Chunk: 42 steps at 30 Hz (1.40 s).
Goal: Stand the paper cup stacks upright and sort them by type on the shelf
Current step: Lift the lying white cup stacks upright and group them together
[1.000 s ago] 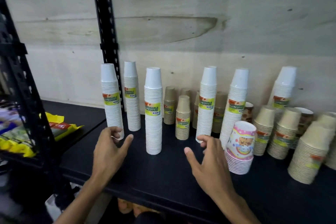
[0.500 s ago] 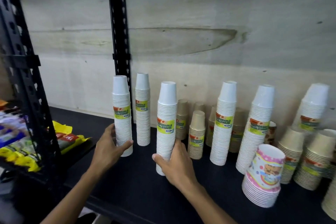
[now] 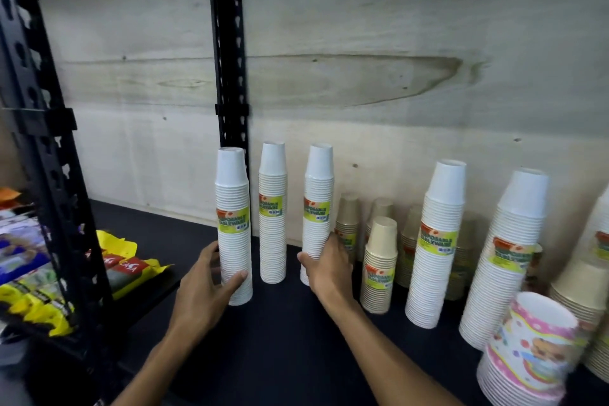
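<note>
White paper cup stacks are now gripped on the black shelf (image 3: 280,333): the leftmost stack (image 3: 232,224) by the left hand (image 3: 207,287), the third stack (image 3: 317,208), moved back since earlier, by the right hand (image 3: 329,269); all upright, green-labelled.

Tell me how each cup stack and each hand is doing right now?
Leftmost white stack: upright, gripped by left hand.
Second white stack: upright, untouched.
Third white stack: upright, gripped by right hand.
Small kraft stack: upright.
Patterned stack: leaning.
</note>
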{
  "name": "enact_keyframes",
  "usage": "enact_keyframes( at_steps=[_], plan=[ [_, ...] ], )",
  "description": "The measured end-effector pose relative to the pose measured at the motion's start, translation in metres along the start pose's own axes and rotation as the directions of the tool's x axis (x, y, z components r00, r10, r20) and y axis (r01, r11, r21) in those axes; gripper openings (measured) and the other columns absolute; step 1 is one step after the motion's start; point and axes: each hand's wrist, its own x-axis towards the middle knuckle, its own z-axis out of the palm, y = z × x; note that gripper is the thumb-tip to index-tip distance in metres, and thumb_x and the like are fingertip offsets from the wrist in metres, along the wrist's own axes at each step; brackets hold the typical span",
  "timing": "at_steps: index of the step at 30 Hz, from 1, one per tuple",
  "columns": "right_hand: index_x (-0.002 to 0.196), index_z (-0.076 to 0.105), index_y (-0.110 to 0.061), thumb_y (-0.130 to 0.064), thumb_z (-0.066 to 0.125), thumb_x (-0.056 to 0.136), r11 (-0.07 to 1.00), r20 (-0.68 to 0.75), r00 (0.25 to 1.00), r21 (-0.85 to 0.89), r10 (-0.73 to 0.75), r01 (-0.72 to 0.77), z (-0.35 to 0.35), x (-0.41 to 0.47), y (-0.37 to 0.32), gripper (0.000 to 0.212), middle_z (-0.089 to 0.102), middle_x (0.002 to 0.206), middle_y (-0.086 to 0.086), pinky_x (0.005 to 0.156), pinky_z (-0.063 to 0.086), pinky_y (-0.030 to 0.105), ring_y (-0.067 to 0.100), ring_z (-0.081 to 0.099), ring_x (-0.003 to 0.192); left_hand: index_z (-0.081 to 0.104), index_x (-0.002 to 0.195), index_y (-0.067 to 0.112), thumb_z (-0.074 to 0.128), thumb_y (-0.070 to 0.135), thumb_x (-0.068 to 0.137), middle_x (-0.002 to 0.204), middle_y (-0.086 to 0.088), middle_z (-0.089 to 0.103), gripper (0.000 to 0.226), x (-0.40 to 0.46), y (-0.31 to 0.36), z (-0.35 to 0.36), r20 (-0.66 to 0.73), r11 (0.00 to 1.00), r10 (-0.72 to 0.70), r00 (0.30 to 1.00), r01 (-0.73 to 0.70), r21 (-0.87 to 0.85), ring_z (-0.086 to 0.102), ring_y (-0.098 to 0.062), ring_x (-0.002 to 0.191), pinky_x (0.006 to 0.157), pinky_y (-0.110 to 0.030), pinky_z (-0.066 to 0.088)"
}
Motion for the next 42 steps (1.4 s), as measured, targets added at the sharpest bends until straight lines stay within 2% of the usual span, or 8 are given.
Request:
enact_keyframes(
  at_steps=[9, 17, 23, 29, 32, 34, 37, 42],
  plan=[
    [0.124, 0.050, -0.008, -0.025, 0.073, 0.086, 0.999, -0.135, 0.990, 0.033, 0.042, -0.038, 0.034, 0.028, -0.006, 0.047, 0.064, 0.123, 0.011, 0.088, 0.055, 0.040, 0.031, 0.063, 0.113, 0.042, 0.140, 0.028, 0.079, 0.026, 0.078, 0.123, 0.010, 0.061, 0.072, 0.005, -0.011, 0.003, -0.009, 1.000, 0.010, 1.000, -0.011, -0.023, 0.058, -0.005, 0.100, 0.076, -0.013, 0.044],
    [0.123, 0.050, -0.004, -0.024, 0.075, 0.084, 0.999, -0.191, 0.981, -0.027, 0.013, -0.019, 0.045, 0.034, -0.008, 0.051, 0.064, 0.122, 0.015, 0.086, 0.057, 0.043, 0.034, 0.064, 0.111, 0.040, 0.142, 0.027, 0.079, 0.027, 0.078, 0.130, 0.006, 0.059, 0.075, 0.007, -0.018, 0.005, 0.006, 0.999, 0.012, 1.000, -0.012, -0.051, 0.058, -0.010, 0.108, 0.083, -0.019, 0.048],
    [0.121, 0.050, -0.004, -0.028, 0.075, 0.084, 0.999, -0.181, 0.983, -0.027, 0.034, -0.039, 0.044, 0.032, -0.009, 0.051, 0.066, 0.120, 0.015, 0.084, 0.057, 0.043, 0.034, 0.065, 0.109, 0.039, 0.143, 0.028, 0.078, 0.030, 0.078, 0.128, 0.006, 0.059, 0.075, 0.008, -0.018, 0.003, 0.043, 0.997, 0.011, 0.999, -0.008, -0.071, 0.059, -0.010, 0.106, 0.077, -0.014, 0.046],
    [0.127, 0.049, -0.005, -0.031, 0.064, 0.093, 0.997, -0.130, 0.991, -0.065, 0.035, -0.044, 0.017, 0.007, -0.011, 0.045, 0.064, 0.122, 0.013, 0.088, 0.052, 0.037, 0.031, 0.063, 0.113, 0.037, 0.132, 0.040, 0.077, 0.029, 0.080, 0.110, 0.026, 0.054, 0.067, 0.006, -0.008, -0.001, 0.044, 0.996, 0.038, 0.998, -0.035, -0.077, 0.058, 0.006, 0.091, 0.066, -0.006, 0.043],
    [0.125, 0.053, -0.009, -0.033, 0.061, 0.094, 0.994, -0.182, 0.978, -0.070, -0.099, 0.087, 0.006, -0.011, -0.007, 0.040, 0.060, 0.122, 0.008, 0.092, 0.046, 0.031, 0.025, 0.059, 0.115, 0.034, 0.126, 0.044, 0.077, 0.029, 0.080, 0.104, 0.034, 0.051, 0.065, 0.004, -0.008, -0.002, 0.043, 0.996, 0.048, 0.998, -0.045, -0.075, 0.056, 0.013, 0.089, 0.064, -0.005, 0.044],
    [0.129, 0.051, -0.013, -0.036, 0.063, 0.092, 0.986, -0.082, 0.983, -0.043, -0.164, 0.161, 0.008, -0.015, -0.009, 0.046, 0.055, 0.128, 0.003, 0.099, 0.042, 0.030, 0.020, 0.053, 0.121, 0.034, 0.126, 0.045, 0.077, 0.029, 0.081, 0.104, 0.036, 0.048, 0.065, 0.002, -0.007, -0.003, 0.041, 0.996, 0.048, 0.998, -0.044, -0.079, 0.055, 0.014, 0.089, 0.064, -0.004, 0.043],
    [0.143, 0.040, -0.014, -0.042, 0.068, 0.087, 0.992, 0.161, 0.979, 0.020, -0.123, 0.121, 0.017, -0.010, -0.020, 0.069, 0.047, 0.142, 0.002, 0.109, 0.038, 0.034, 0.020, 0.045, 0.132, 0.032, 0.116, 0.057, 0.078, 0.028, 0.080, 0.103, 0.038, 0.048, 0.065, 0.001, -0.005, -0.003, 0.041, 0.995, 0.049, 0.998, -0.045, -0.088, 0.054, 0.016, 0.087, 0.063, -0.003, 0.043],
    [0.131, 0.047, -0.020, -0.038, 0.073, 0.083, 0.994, 0.204, 0.975, 0.079, -0.093, 0.078, 0.039, -0.003, -0.030, 0.058, 0.059, 0.131, -0.003, 0.098, 0.045, 0.031, 0.017, 0.056, 0.121, 0.033, 0.110, 0.060, 0.080, 0.026, 0.077, 0.103, 0.034, 0.051, 0.067, 0.007, -0.013, -0.003, 0.023, 0.995, 0.054, 0.998, -0.051, -0.088, 0.056, 0.012, 0.090, 0.068, -0.007, 0.044]
  ],
)
